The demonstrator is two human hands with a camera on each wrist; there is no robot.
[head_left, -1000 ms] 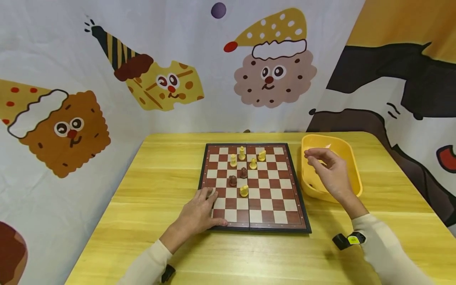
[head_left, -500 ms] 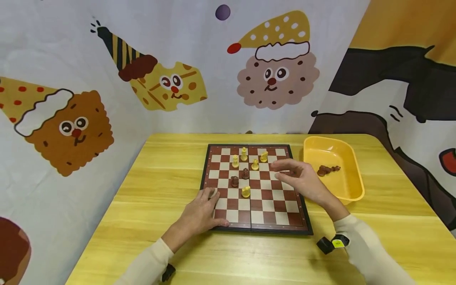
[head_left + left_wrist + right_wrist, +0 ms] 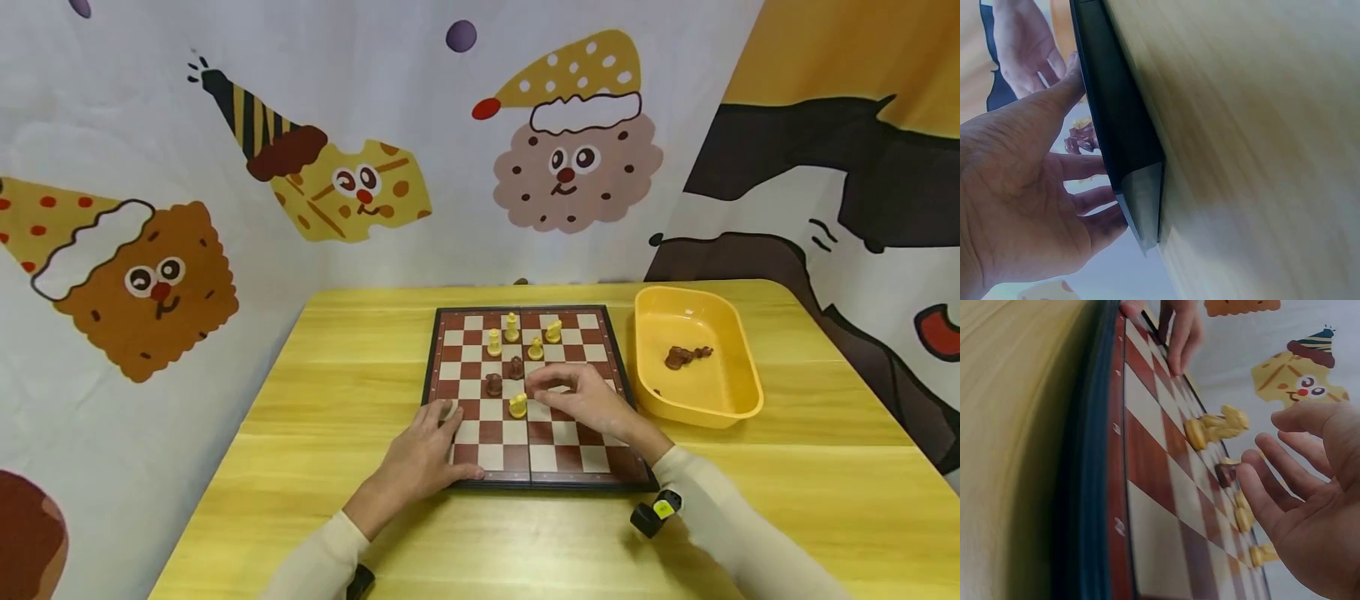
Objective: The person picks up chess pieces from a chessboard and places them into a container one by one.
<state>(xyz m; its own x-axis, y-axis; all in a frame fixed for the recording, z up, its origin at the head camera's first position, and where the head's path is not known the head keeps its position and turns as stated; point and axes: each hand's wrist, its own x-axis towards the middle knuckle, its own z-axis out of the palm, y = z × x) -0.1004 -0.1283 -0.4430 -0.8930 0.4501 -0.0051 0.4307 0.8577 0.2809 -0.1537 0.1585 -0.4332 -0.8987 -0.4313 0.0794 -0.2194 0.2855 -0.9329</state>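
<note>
A brown-and-cream chessboard (image 3: 555, 462) lies on the table. My left hand (image 3: 420, 450) rests on its near-left corner, and the left wrist view shows the fingers (image 3: 1100, 228) against the dark rim. My right hand (image 3: 585, 402) hovers over the middle of the board with loosely bent fingers. In the right wrist view this hand (image 3: 1310, 487) holds nothing. Its fingertips are near a cream knight (image 3: 517, 406) and two brown pieces, one nearer (image 3: 493, 384) and one farther (image 3: 516, 367). Several cream pieces, including another knight (image 3: 553, 332), stand farther back.
A yellow plastic tray (image 3: 742, 404) stands right of the board. Brown chess pieces (image 3: 678, 358) lie inside it. The wooden table (image 3: 337, 367) extends around both, with a cartoon-printed cloth (image 3: 450, 250) hanging behind.
My right hand has moved left from above the yellow tray to the middle of the board, uncovering the brown pieces in the tray. The left hand has stayed on the corner.
</note>
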